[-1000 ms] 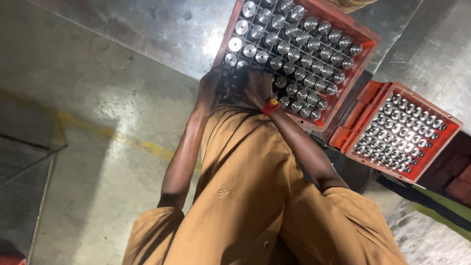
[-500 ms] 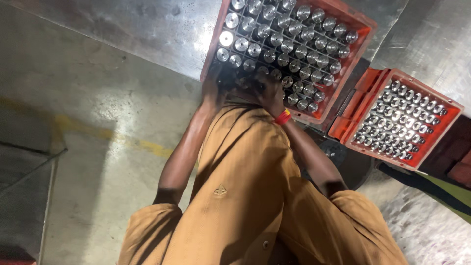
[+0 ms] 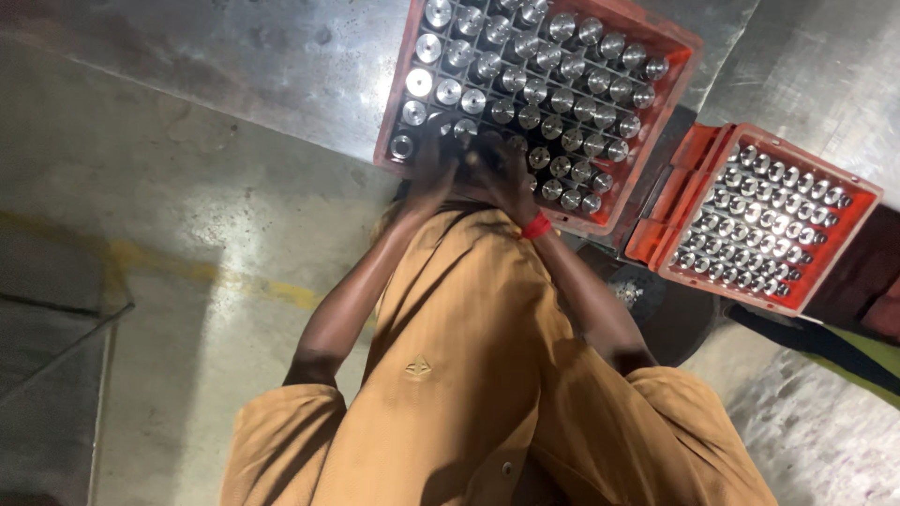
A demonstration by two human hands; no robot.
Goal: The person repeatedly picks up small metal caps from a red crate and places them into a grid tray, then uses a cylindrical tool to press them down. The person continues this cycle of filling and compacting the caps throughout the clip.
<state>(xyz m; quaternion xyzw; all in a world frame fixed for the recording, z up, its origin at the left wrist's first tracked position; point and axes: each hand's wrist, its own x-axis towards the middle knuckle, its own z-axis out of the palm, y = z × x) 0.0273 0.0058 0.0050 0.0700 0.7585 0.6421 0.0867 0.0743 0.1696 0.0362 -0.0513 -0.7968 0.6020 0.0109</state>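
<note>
Both hands meet at the near edge of the red crate (image 3: 673, 56): the left hand (image 3: 429, 178) and the right hand (image 3: 502, 169) (red band at its wrist) seem curled over the steel cylinders (image 3: 548, 94) there, though blur hides the grip. A second red crate (image 3: 689, 178) sits just beside.

A scuffed metal table (image 3: 281, 84) is seen carrying a red crate (image 3: 677, 56) packed with shiny metal cylinders (image 3: 553, 80); a second red crate (image 3: 858, 211) appears set on a lower surface beside it.
</note>
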